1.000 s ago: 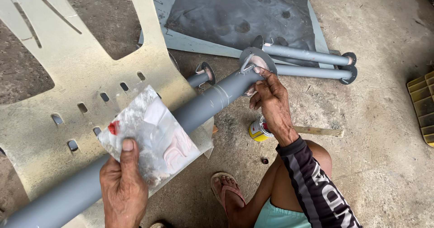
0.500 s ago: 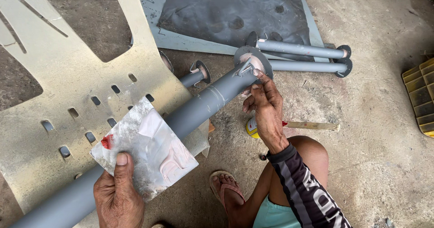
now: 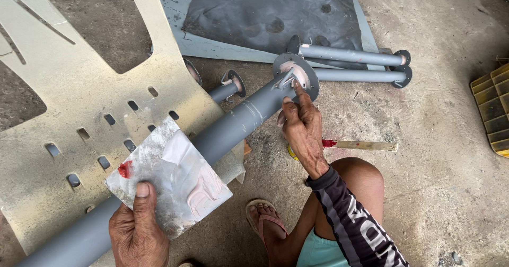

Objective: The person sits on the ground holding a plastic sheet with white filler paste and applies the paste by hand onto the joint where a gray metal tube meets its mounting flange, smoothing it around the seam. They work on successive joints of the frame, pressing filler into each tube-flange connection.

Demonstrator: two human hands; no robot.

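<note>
Crouching over a concrete floor [image 3: 445, 203], the person works on a long grey pipe [image 3: 233, 126] that runs from lower left to upper centre across a pale, slotted plastic chair [image 3: 79, 103] lying on its side. At lower left, the left hand [image 3: 135, 232] is closed on a square metal plate [image 3: 169, 179] — thumb on top, fingers beneath — carrying a pinkish putty smear and a small red dab. Compared with a second ago, the plate sits much where it was and the right hand has stayed at the pipe's end; the view has merely shifted, so the filling at the flange appears to be ongoing. At centre, the round flange [image 3: 299, 73] shows pale filler on its face. The right hand [image 3: 303, 132] presses an extended finger to it, the other fingers loosely curled, holding nothing visible. Beyond lie two more flanged pipes [image 3: 355, 65] on a dark sheet [image 3: 265, 12]. Right of the hand, a flat wooden stick [image 3: 366, 145] with a red tip rests on the floor. A yellow object behind the wrist is mostly hidden — its kind cannot be told. A yellow crate [image 3: 496, 110] is cut off at the right edge.
</note>
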